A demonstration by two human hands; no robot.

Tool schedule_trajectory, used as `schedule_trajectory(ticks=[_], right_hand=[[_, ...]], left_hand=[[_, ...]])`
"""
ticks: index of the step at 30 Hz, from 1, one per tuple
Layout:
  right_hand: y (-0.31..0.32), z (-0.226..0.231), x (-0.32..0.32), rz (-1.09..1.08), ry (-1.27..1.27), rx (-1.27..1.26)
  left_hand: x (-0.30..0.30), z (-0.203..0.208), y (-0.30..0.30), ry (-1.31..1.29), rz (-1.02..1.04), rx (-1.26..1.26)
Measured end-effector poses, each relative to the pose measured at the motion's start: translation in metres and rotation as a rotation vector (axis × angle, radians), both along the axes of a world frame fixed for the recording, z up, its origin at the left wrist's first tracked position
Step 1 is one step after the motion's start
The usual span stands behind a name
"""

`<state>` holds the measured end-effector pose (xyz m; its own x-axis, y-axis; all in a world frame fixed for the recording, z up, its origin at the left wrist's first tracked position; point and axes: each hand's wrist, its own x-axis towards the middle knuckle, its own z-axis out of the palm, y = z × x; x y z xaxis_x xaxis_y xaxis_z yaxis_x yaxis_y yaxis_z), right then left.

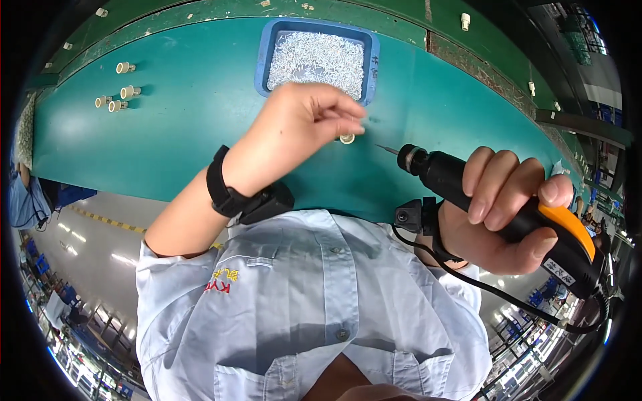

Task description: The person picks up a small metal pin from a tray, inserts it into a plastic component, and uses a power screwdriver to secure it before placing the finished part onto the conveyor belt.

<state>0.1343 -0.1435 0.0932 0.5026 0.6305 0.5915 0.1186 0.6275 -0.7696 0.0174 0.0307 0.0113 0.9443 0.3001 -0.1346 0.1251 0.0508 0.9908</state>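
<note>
My right hand (511,200) is wrapped round a black electric screwdriver (441,174) with an orange lever along its grip. The screwdriver's thin bit points left toward my left hand (301,117). That hand's fingertips are pinched together just in front of a blue tray (371,73); whatever lies between them is too small or hidden to make out. A small round cream-coloured fitting (347,139) shows right beneath those fingertips, partly covered, and I cannot tell whether they touch it. Heaped in the tray are many small silvery screws (317,60).
Several cream-and-metal fittings (130,91) lie on the green tabletop (187,80) at the left. More small pale fittings (465,22) are on the green ledge beyond the table's far edge. A black cable (495,291) loops from my right wrist to the screwdriver's rear end.
</note>
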Motion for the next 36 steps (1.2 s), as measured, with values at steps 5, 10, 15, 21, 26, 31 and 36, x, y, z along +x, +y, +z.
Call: schedule_trajectory(ticks=[5,10,15,21,26,31,36], right_hand=[[0.003,-0.004,-0.009,0.059,0.004,-0.008],[0.002,-0.005,-0.012,0.11,0.0,-0.018],[0.004,-0.006,-0.012,0.124,0.003,-0.026],[0.004,-0.004,-0.008,0.174,-0.023,-0.101],[0.005,-0.001,-0.011,0.122,-0.004,-0.031],[0.007,-0.002,-0.01,0.127,-0.018,-0.038],[0.013,-0.006,-0.008,0.115,-0.025,-0.057]], left_hand=[[-0.018,-0.014,-0.031,-0.079,0.016,0.034],[-0.019,-0.015,-0.028,-0.161,0.025,0.244],[-0.019,-0.012,-0.026,-0.163,0.055,0.301],[-0.015,-0.015,-0.026,-0.109,0.016,0.182],[-0.013,-0.024,-0.027,-0.214,0.062,0.254],[-0.015,-0.023,-0.026,-0.204,0.067,0.26],[-0.011,-0.021,-0.026,-0.266,0.131,0.464]])
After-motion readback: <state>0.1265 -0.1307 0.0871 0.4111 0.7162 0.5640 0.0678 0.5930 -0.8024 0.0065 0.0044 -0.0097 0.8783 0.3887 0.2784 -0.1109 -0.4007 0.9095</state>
